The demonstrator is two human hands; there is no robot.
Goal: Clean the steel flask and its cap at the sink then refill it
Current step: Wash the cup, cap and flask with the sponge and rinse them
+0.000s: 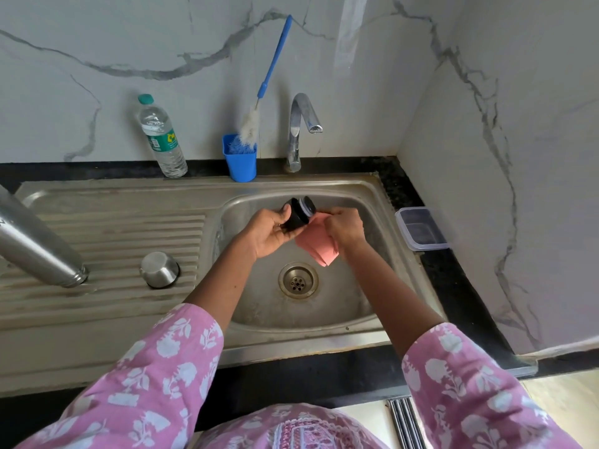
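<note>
Cap (299,214), black round plastic, looked light, rigid, slippery; left hand (269,236) clasped its sides above steel sink (291,319), right hand (345,228) pinching pink cloth (317,246).

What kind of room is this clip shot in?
Most likely a home kitchen: a steel sink with a ribbed drainboard set in a black counter, a tap behind it, and a bottle brush in a blue holder.

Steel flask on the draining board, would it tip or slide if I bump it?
The steel flask probably tips easily: it stands tall on its narrow mouth. Its smooth metal likely slides on the ribbed draining board. Once down, its round body would likely roll.
</note>
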